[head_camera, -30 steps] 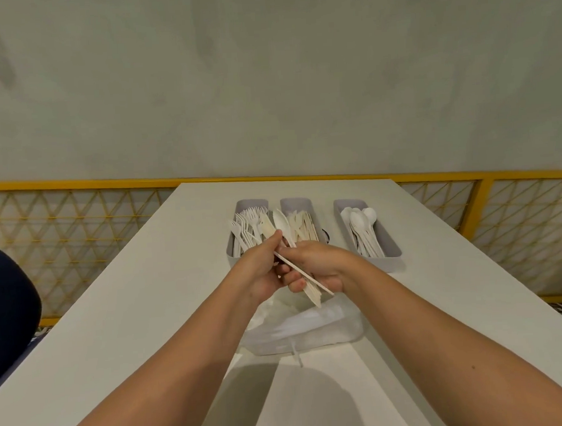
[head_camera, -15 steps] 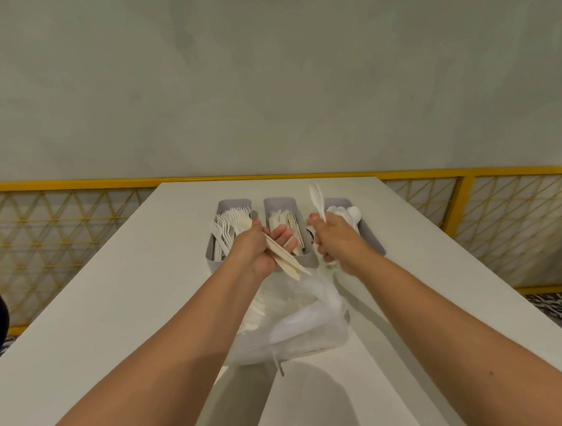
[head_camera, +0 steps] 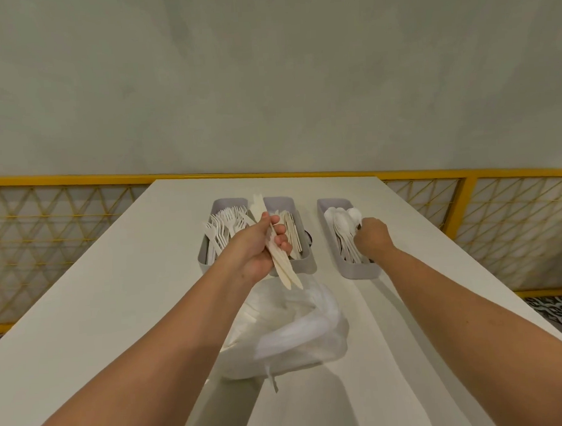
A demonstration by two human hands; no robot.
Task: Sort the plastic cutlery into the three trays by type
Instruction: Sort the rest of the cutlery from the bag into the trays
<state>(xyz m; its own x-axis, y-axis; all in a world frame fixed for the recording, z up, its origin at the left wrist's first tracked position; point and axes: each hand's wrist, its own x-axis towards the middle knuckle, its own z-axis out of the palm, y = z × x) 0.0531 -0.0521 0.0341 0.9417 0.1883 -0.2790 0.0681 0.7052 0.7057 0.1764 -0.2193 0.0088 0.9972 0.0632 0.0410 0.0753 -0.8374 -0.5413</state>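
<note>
Lying slumped nearest on the desk (head_camera: 83, 321): bag (head_camera: 289, 336). Gripping knives (head_camera: 284, 271) in the left hand (head_camera: 254, 251), above the near end of the middle tray (head_camera: 308, 265). Resting the curled right hand (head_camera: 372, 237) among spoons (head_camera: 340, 229) in the right tray (head_camera: 361, 272); hold there unclear. Filling the left tray (head_camera: 202, 260): forks (head_camera: 225, 222).

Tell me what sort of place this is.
Likely a cafe or canteen seating area, not certain: a long white table, a yellow lattice railing beside it, and grey trays of plastic cutlery.
</note>
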